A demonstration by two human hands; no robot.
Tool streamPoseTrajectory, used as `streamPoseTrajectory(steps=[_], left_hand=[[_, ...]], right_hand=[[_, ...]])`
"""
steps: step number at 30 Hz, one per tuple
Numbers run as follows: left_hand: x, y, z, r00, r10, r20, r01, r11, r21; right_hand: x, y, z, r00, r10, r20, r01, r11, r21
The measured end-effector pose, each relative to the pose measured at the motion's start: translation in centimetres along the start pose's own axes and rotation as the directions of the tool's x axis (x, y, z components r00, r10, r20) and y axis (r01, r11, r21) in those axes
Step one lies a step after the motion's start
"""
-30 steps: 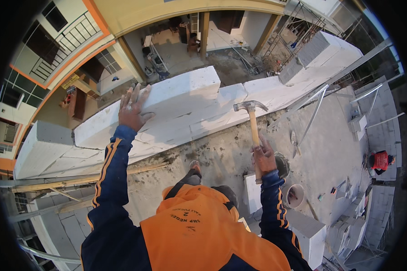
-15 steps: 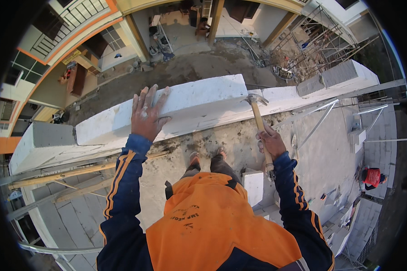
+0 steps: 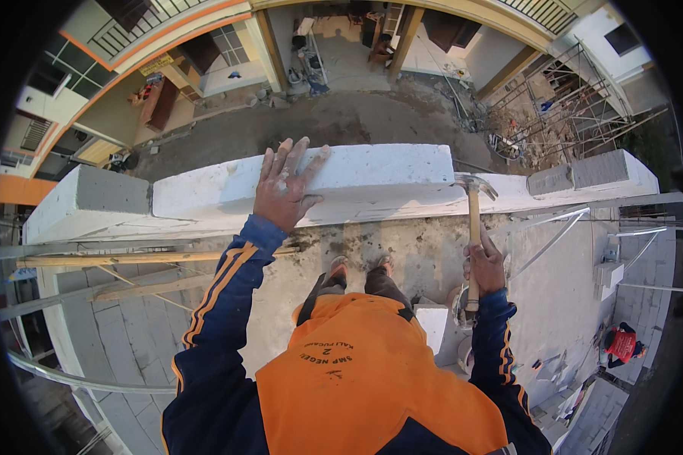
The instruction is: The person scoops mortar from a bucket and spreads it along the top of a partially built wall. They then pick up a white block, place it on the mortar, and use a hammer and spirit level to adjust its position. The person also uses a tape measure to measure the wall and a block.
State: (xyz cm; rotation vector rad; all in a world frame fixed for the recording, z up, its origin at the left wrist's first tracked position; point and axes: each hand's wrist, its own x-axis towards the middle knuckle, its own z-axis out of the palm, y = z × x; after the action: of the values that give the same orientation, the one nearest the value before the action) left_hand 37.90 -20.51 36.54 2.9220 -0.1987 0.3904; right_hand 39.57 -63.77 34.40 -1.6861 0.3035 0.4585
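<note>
My left hand lies with fingers spread on a long white block atop the block wall. My right hand grips the wooden handle of a claw hammer. The hammer's steel head is at the right end of that block; whether it touches I cannot tell for sure. A grey-sided block stands at the wall's left, another at its right.
Below me are a concrete floor, timber poles and metal bars. A co-worker in red crouches at the right. Beyond the wall lie a lane, scaffolding and house fronts.
The view has shifted so the wall lies more level. My hammer's head has moved rightward with the view and now sits at the block's end. My left hand stays spread on the block.
</note>
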Motion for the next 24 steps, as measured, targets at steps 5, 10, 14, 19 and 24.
streamPoseTrajectory(steps=[5,10,14,19,24], left_hand=[[-2.9,-2.8,-1.1,0.986,-0.167,-0.017,0.167,0.986,0.011],[-8.4,-8.6,-3.2,0.903,-0.42,-0.092,0.428,0.899,0.094],[-10.3,-10.5,-3.1,0.908,-0.394,-0.143,0.409,0.907,0.098],[-10.6,-10.8,-2.9,0.911,-0.376,-0.17,0.388,0.92,0.048],[-10.8,-11.0,-2.8,0.903,-0.391,-0.179,0.408,0.911,0.067]], right_hand=[[-2.8,-1.9,1.7,0.815,-0.547,-0.19,0.446,0.802,-0.396],[-5.2,-7.2,5.8,0.856,-0.513,-0.065,0.432,0.778,-0.456],[-4.0,-10.2,12.4,0.441,-0.859,0.26,0.756,0.199,-0.623],[-5.1,-11.1,18.9,0.495,-0.657,0.568,0.769,0.027,-0.639],[-5.8,-10.9,20.7,0.456,-0.645,0.613,0.804,0.003,-0.595]])
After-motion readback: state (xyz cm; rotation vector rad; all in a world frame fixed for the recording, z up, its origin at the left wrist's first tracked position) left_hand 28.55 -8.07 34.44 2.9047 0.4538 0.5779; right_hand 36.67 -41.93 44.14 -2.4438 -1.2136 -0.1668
